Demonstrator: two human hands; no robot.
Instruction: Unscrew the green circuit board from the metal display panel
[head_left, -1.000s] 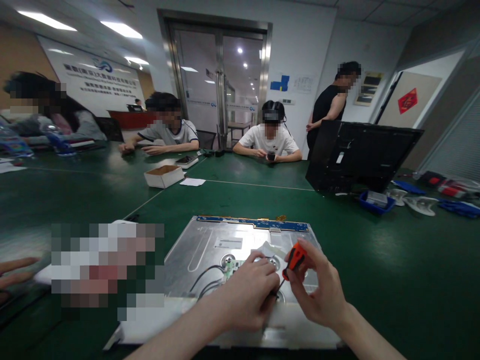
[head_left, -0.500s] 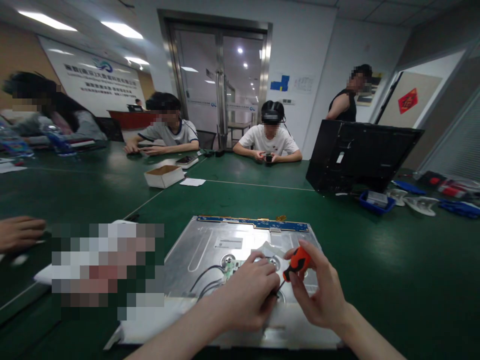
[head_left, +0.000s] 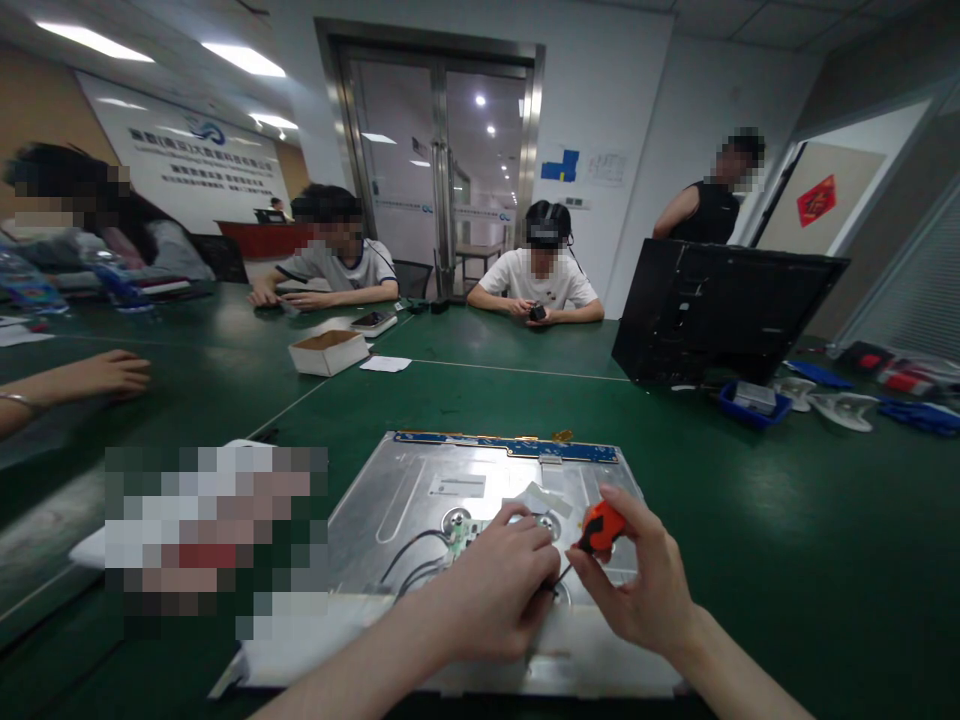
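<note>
A silver metal display back panel (head_left: 450, 480) lies flat on the green table (head_left: 750, 560) right in front of me, with a blue circuit strip (head_left: 510, 445) along its far edge and black wires (head_left: 409, 560) running to a small board. My right hand (head_left: 637, 590) is closed round an orange-handled screwdriver (head_left: 600, 527), whose thin shaft points down-left at the panel. My left hand (head_left: 495, 590) is curled with its fingers pressed together at the screwdriver's tip; what it pinches is hidden.
A black monitor shell (head_left: 720, 310) stands at the right with a blue tray (head_left: 750, 400) beside it. A small cardboard box (head_left: 328, 350) sits further back. Several people sit at the far side; another person's hand (head_left: 105, 375) rests on the table at left.
My right hand has rolled the screwdriver handle a little, lowering it. The other person's hand at left has moved up and further onto the table. The standing person has stepped right.
</note>
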